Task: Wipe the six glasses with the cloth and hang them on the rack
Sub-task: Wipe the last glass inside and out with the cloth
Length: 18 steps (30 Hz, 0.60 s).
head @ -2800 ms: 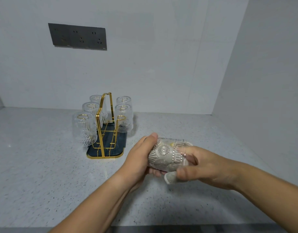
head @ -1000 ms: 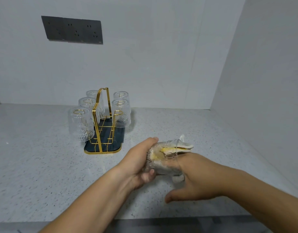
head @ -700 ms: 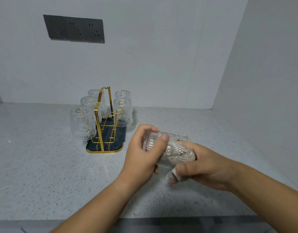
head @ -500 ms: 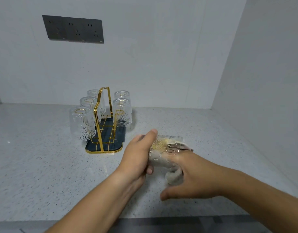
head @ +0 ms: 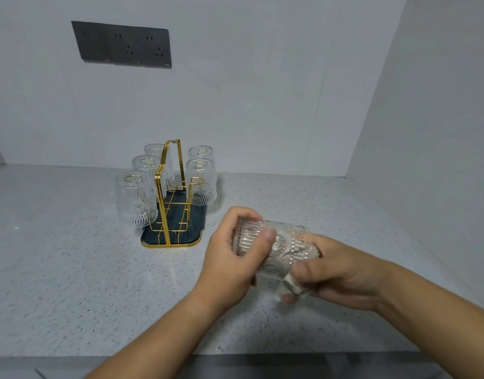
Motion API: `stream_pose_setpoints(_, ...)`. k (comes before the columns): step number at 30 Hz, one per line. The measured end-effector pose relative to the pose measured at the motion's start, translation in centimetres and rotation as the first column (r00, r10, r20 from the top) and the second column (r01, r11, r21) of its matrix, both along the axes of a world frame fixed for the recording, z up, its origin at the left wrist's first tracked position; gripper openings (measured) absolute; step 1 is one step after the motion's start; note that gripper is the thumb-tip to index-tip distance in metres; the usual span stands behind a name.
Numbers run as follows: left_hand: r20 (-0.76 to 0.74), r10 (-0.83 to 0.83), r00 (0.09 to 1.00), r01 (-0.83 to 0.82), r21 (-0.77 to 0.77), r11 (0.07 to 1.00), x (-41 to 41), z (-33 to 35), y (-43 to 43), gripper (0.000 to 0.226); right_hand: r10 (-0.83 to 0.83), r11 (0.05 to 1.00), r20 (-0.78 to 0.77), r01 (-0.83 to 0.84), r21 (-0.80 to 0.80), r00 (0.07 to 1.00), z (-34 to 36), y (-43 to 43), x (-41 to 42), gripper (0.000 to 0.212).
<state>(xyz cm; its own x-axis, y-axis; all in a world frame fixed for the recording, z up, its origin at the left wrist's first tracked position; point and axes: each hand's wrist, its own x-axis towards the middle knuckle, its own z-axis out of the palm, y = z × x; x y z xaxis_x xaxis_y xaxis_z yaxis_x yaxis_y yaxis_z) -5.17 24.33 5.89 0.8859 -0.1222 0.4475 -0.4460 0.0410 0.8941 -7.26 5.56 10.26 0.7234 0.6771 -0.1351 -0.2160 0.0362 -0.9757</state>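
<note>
left hand [head: 230, 258], head view: clamped round the base end of the sixth glass [head: 279, 242], holds it sideways over the desk [head: 57, 269], mouth toward 3 o'clock for wiping | right hand [head: 342, 272]: grips the cloth [head: 292, 285] against the mouth end | rack [head: 180, 233]: at 10 o'clock, five hung glasses [head: 137, 201] mouth-down to drain, one place likely left

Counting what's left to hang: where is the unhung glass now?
The glass lies sideways, lower centre of the head view, gripped between left hand and right hand, front-right of the rack.
</note>
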Motion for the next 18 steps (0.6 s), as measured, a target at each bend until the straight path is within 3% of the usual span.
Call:
stream_pose_setpoints(2,-0.055,0.01,0.998,-0.012,-0.041,0.999,0.0,0.4,0.1,0.032,0.029,0.997,0.118,-0.02,-0.077,0.993,0.3,0.6,-0.3,0.068)
stream_pose_setpoints(4,-0.251,-0.008,0.968,-0.014,-0.087,0.996,0.2,0.9,-0.1,0.029,0.068,0.964,0.328,0.022,-0.265,0.942,0.7,1.1,-0.8,0.047)
stream_pose_setpoints(7,-0.576,-0.1,0.812,-0.019,-0.196,0.98,0.4,1.0,-0.6,0.027,0.243,0.786,0.608,0.214,-0.58,0.756,0.5,1.5,-0.9,0.047)
stream_pose_setpoints(9,-0.687,-0.17,0.707,-0.009,-0.249,0.968,0.2,0.9,-0.7,0.027,0.264,0.744,0.632,0.263,-0.614,0.729,0.5,1.7,-1.0,0.051)
stream_pose_setpoints(12,-0.746,-0.273,0.608,-0.02,-0.358,0.933,0.1,0.7,-0.5,0.03,0.169,0.815,0.602,0.233,-0.53,0.78,0.5,1.5,-0.6,0.047)
stream_pose_setpoints(18,-0.745,-0.26,0.614,-0.047,-0.363,0.931,-0.1,0.5,-0.2,0.032,-0.08,0.92,0.379,0.215,-0.328,0.922,-0.1,0.0,-0.5,0.053)
